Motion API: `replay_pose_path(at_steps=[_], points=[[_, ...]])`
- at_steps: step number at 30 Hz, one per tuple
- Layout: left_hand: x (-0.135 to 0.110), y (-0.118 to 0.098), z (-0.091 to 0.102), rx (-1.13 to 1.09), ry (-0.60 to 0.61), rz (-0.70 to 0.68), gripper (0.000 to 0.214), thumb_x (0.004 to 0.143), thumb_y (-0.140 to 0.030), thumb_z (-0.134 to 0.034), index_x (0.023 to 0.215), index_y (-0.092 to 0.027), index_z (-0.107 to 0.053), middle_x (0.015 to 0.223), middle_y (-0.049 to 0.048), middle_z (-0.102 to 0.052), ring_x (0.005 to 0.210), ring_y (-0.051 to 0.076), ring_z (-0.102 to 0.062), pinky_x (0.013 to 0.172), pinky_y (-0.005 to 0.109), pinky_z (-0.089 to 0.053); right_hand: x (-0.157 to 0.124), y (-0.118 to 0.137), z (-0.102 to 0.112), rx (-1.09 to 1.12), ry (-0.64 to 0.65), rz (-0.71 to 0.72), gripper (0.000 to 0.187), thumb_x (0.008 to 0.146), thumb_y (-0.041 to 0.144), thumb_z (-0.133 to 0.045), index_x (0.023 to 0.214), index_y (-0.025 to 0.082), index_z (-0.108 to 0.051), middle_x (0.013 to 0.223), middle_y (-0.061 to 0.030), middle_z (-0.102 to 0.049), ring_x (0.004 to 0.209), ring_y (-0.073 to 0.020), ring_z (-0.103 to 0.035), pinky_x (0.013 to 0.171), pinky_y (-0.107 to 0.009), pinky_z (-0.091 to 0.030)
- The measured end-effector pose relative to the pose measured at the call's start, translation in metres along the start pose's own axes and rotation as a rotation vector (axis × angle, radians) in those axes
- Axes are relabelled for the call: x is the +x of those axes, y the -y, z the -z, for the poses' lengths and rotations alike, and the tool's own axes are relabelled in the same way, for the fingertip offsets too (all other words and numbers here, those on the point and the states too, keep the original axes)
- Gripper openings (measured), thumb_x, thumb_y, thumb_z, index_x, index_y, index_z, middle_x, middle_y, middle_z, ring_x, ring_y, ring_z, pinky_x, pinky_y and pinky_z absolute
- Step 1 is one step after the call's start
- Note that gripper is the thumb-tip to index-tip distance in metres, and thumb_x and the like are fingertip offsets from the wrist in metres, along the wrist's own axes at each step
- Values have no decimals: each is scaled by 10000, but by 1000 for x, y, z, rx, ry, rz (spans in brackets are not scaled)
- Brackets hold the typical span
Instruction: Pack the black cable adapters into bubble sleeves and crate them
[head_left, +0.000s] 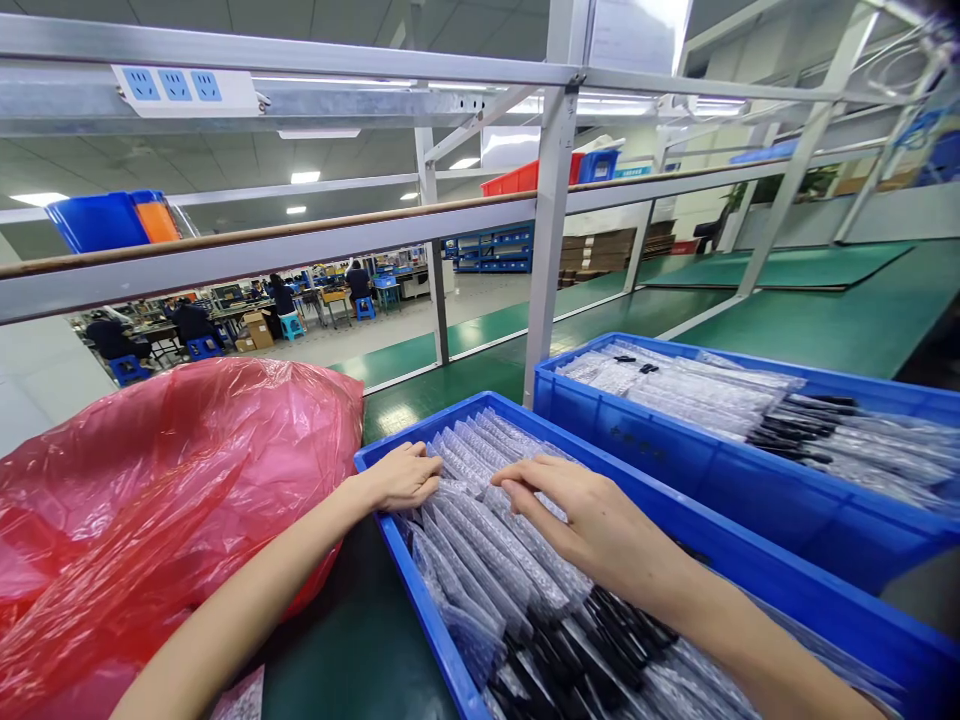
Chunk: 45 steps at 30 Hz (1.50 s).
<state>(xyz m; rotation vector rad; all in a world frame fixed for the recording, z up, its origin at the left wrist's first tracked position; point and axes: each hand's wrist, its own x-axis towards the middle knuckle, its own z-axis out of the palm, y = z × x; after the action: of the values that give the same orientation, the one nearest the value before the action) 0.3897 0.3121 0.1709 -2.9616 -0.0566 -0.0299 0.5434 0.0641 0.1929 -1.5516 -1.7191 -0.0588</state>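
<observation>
A blue plastic bin (442, 655) in front of me holds rows of clear bubble-wrap bags (480, 540) standing packed side by side. Black parts (570, 665), their kind unclear, show at the near ends of the bags. At the bin's far left corner, my left hand (405, 476) is closed, its curled fingers on the end of a bubble-wrap bag; the fingertips are partly hidden. My right hand (592, 520) hovers over or lightly touches the middle of the row, index finger and thumb stretched out and apart, nothing visible between them.
A large red plastic bag (180, 480) bulges at the left. Beside my bin, a second blue bin (675, 470) holds similar wrapped items. A metal frame post (551, 230) rises behind them from the green worktop (345, 630). Several people sit at distant benches.
</observation>
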Motion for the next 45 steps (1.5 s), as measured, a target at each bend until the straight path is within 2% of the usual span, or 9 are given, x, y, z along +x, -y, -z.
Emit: replay_pose_path(at_steps=[4,10,18,23,27,32,37,42,45], points=[[14,-1,-6,26,-15,30,419,1073,-359,-278,1342,-171,-538,1016,88,-714,926,235,-574,855,357,-410,3,-2,6,19,-44,-42,254,1063,317,-435,1083,237,-676,967,-31,-710,914,-228,-659,815,-396,-486],[26,0,-13,86,6,-49,461,1078,-348,-271,903,-192,-668,908,63,-700,838,209,-554,824,366,-397,8,-4,15,51,-123,-73,232,1055,322,-459,1035,245,-677,931,-14,-713,919,-211,-667,805,-346,-481],[48,2,-19,109,-37,-109,476,1066,-331,-301,812,-180,-674,1555,30,-531,1117,251,-527,953,434,-372,8,-7,17,73,-129,-113,233,1055,350,-473,1055,261,-689,927,1,-709,865,-188,-661,730,-307,-469],[62,5,-21,91,-39,-124,442,1068,-316,-307,816,-206,-654,1188,18,-752,1009,226,-544,902,396,-384,6,-9,18,92,-141,-135,238,1048,366,-482,1052,262,-695,854,23,-690,804,-171,-645,702,-296,-448],[72,1,-22,91,-86,-65,409,1069,-325,-287,959,-185,-655,878,66,-720,895,239,-543,836,385,-392,8,-10,20,92,-169,-151,237,1039,363,-485,1022,262,-698,792,44,-672,741,-156,-629,693,-289,-438],[91,-2,-27,92,-96,-38,424,1073,-366,-282,1372,-223,-545,1000,56,-743,886,237,-563,794,368,-389,10,-12,23,81,-199,-156,232,1043,355,-487,1021,263,-699,751,64,-658,709,-138,-619,697,-281,-428],[106,-5,-30,130,-69,-57,458,1063,-372,-280,1023,-195,-700,949,84,-714,856,232,-582,792,383,-412,10,-12,27,70,-229,-170,248,1036,363,-485,969,261,-701,764,59,-673,697,-141,-618,687,-286,-424],[123,-11,-27,144,-72,-92,409,1033,-340,-336,988,-188,-713,1276,116,-655,1068,277,-568,875,423,-439,12,-12,30,69,-259,-176,234,1024,354,-495,959,253,-696,768,56,-691,701,-144,-626,703,-287,-433],[135,-13,-25,130,-21,-101,383,1018,-299,-352,975,-187,-715,1162,95,-722,1012,279,-585,840,422,-461,12,-12,31,72,-261,-196,237,1024,349,-491,980,255,-704,800,49,-704,717,-149,-633,712,-292,-437]])
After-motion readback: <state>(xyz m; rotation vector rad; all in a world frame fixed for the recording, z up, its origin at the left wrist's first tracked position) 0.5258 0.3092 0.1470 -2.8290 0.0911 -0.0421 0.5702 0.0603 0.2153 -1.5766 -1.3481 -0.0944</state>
